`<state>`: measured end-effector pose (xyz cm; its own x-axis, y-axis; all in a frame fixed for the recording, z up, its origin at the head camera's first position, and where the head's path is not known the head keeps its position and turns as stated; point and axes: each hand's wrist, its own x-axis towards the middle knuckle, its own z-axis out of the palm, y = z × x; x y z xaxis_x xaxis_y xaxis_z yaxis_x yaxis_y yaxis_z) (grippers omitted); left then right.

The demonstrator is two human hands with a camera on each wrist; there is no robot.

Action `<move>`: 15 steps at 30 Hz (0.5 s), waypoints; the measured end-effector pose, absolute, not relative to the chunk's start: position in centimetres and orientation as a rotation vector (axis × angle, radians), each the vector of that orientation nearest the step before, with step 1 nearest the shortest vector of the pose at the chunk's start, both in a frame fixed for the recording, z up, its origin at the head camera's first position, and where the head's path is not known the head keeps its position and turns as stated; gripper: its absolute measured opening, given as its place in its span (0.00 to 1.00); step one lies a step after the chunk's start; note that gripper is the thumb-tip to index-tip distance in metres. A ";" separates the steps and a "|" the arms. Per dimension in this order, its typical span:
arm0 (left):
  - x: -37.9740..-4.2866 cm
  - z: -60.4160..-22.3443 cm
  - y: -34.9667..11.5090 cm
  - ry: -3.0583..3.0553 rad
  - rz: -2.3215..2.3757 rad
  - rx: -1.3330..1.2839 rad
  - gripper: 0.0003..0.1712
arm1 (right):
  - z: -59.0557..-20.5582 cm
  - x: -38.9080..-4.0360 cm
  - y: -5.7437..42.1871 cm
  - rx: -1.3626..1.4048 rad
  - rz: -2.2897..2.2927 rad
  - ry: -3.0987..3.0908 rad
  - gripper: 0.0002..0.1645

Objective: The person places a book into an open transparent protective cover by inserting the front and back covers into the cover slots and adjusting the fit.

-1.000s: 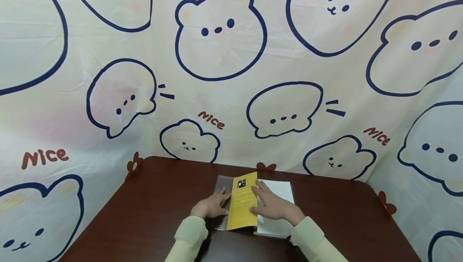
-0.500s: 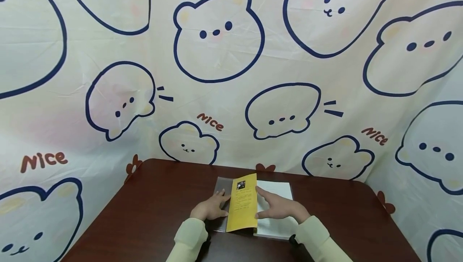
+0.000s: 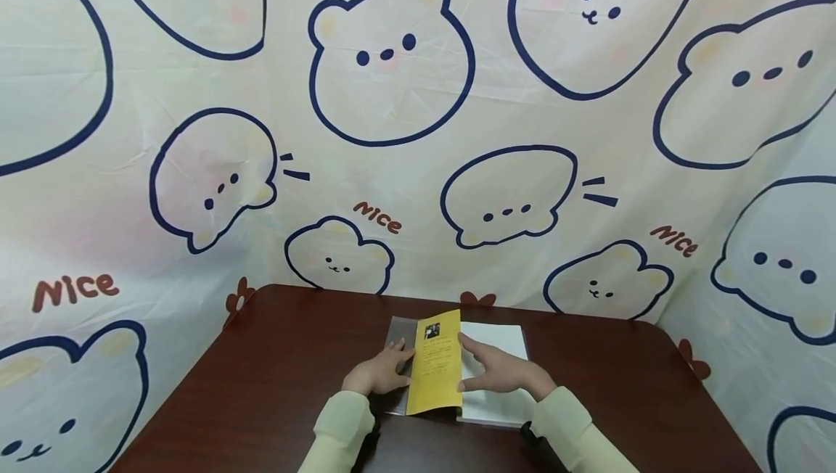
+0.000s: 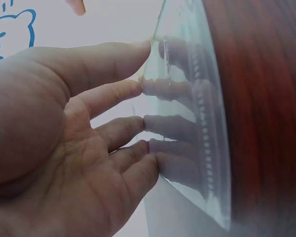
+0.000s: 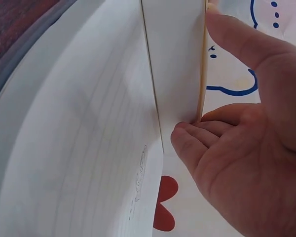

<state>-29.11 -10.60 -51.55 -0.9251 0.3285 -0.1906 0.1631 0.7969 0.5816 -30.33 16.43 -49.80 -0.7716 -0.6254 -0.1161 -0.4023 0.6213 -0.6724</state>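
A book lies open on the table, its yellow cover flap (image 3: 436,371) standing a little raised over the lined white page (image 3: 499,408). Clear plastic sleeve (image 4: 187,103) shows along the book's left side. My left hand (image 3: 376,373) rests there, its fairly straight fingertips touching the plastic, which mirrors them in the left wrist view. At the flap's right edge is my right hand (image 3: 503,371), thumb and forefinger spread apart along it. In the right wrist view its fingertips (image 5: 182,131) touch the flap's edge, white inner side facing the page.
The dark brown table (image 3: 294,357) has its back edge close behind the book. A pale curtain (image 3: 392,183) printed with bear faces hangs around the back and sides. Dark straps (image 3: 537,438) sit at both wrists below the pale sleeves.
My right hand has drawn back rightward from over the yellow flap to its right edge, with the fingers closer together. The left hand and the book stay much the same.
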 end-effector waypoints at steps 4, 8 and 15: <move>-29.0 -51.6 -10.7 2.694 0.846 0.374 0.36 | -50.2 -30.3 16.3 -0.814 -0.922 2.507 0.63; -28.9 -51.8 -10.7 2.689 0.847 0.382 0.36 | -50.3 -30.3 16.1 -0.803 -0.915 2.510 0.63; -29.1 -51.2 -10.5 2.688 0.891 0.395 0.35 | -49.9 -30.6 15.9 -0.793 -0.901 2.544 0.63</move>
<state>-29.07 -10.50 -51.20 -0.9230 0.3413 -0.1776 0.1676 0.7722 0.6129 -30.61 15.86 -49.86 -0.7919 -0.5994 -0.1163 -0.3927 0.6459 -0.6547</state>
